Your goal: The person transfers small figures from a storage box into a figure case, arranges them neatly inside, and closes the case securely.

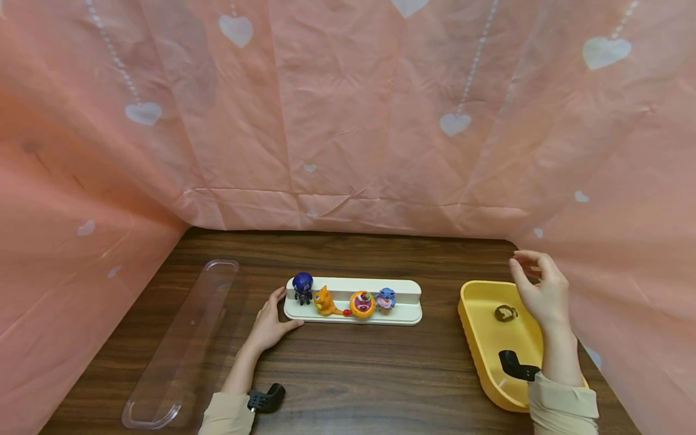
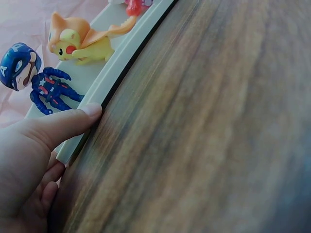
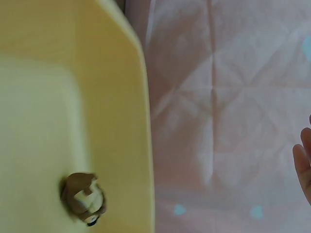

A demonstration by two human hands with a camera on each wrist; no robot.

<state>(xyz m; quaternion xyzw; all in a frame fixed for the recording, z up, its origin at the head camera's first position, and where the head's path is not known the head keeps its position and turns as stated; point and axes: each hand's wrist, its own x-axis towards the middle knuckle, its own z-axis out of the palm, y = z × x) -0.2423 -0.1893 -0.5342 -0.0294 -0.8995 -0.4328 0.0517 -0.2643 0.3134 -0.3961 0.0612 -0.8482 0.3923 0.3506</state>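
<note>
My left hand (image 1: pixel 268 324) holds the left end of a white display stand (image 1: pixel 405 309); in the left wrist view its thumb (image 2: pixel 77 121) lies on the front edge and the other fingers pass behind the end. On the stand, from left to right, are a blue-helmeted figurine (image 1: pixel 302 288), an orange creature figurine (image 1: pixel 324 301), a round orange-rimmed toy (image 1: pixel 362 304) and a small blue-and-pink figurine (image 1: pixel 386 298). Above the right side of a yellow bin (image 1: pixel 472 338), my right hand (image 1: pixel 546 293) is raised with loosely bent fingers and nothing in them. A brown animal figurine (image 3: pixel 85 198) lies in the bin.
A long clear plastic cover (image 1: pixel 182 344) lies on the left of the dark wooden table (image 1: pixel 353 368). Pink cloth (image 1: pixel 348 121) with white hearts hangs behind the table and along both sides, close to the bin's right.
</note>
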